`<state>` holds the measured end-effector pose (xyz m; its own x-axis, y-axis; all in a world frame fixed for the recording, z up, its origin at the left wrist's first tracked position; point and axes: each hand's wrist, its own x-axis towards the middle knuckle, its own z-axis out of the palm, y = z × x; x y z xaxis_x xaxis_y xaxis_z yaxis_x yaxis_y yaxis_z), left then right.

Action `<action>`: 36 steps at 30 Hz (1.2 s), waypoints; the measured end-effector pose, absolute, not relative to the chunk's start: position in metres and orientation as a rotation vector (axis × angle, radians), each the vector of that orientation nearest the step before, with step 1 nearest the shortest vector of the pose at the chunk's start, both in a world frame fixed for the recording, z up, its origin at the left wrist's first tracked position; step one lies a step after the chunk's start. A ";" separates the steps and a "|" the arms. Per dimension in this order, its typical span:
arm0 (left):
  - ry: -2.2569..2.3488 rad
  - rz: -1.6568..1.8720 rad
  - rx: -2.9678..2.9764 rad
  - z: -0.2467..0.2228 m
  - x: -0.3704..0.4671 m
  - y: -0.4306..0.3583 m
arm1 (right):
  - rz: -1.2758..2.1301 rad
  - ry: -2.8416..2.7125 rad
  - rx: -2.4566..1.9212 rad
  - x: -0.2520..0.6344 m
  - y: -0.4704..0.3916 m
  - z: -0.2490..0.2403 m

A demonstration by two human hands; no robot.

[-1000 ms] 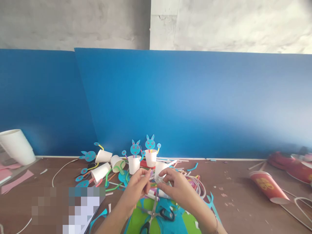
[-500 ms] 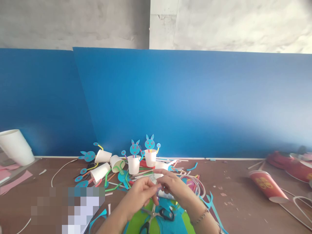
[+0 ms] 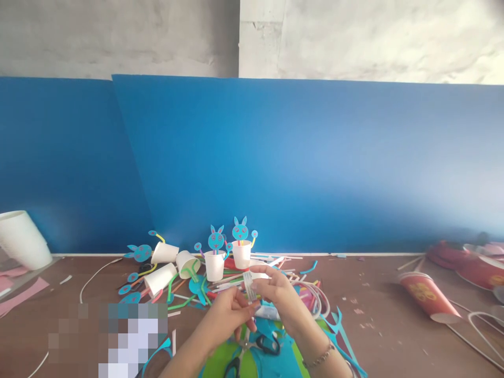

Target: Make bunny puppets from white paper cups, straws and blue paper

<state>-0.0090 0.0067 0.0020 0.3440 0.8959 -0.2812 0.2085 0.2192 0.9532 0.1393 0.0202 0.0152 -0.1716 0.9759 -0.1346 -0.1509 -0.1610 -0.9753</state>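
Between my hands is a small whitish, striped piece, pinched at its edges. My left hand has its fingers closed at the lower end of the piece. My right hand grips its right side with thumb and fingers. Below them, black-handled scissors lie opened on blue and green paper. Just beyond my hands stand two white cups with blue rabbit faces, the nearer and the farther. A white tube-like item lies partly behind my right hand.
Tipped white cups with blue cutouts and bent straws lie to the left. Stacked white cups stand at the far left. A red cup lies on the right beside a cable. A blue panel rises behind the table.
The whitish piece now shows more fully between my fingers. My right fingers have shifted along its side, while my left hand remains nearly in place. The view has moved slightly.
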 end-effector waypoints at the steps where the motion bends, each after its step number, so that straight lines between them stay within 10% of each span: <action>1: 1.145 0.668 1.275 0.002 -0.009 0.007 | 1.530 -1.131 -1.095 0.139 0.020 0.015; 36: 0.979 1.080 1.086 0.020 -0.020 0.009 | 1.056 -1.685 -1.390 0.139 -0.001 0.027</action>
